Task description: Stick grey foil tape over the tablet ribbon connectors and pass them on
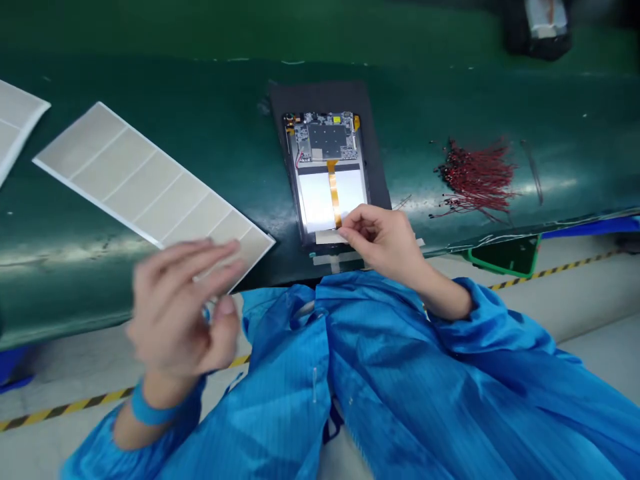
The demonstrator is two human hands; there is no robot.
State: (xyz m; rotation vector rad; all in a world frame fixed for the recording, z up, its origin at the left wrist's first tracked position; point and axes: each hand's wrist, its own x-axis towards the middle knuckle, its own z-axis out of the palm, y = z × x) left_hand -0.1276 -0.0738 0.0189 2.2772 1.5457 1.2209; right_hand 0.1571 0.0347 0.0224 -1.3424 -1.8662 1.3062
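1. Black pad is lying on the green work surface at centre and is bearing an opened electronic device.
2. Circuit board is occupying the device's far end; an orange ribbon cable is running from it toward the near end.
3. Right hand is touching the device's near end, thumb and index finger pinching; whether they are gripping the pale strip there, one cannot tell.
4. Left hand, blurred, is hovering by the near end of the label sheet, fingers extended and released.
5. Red wires are lying bundled at right.
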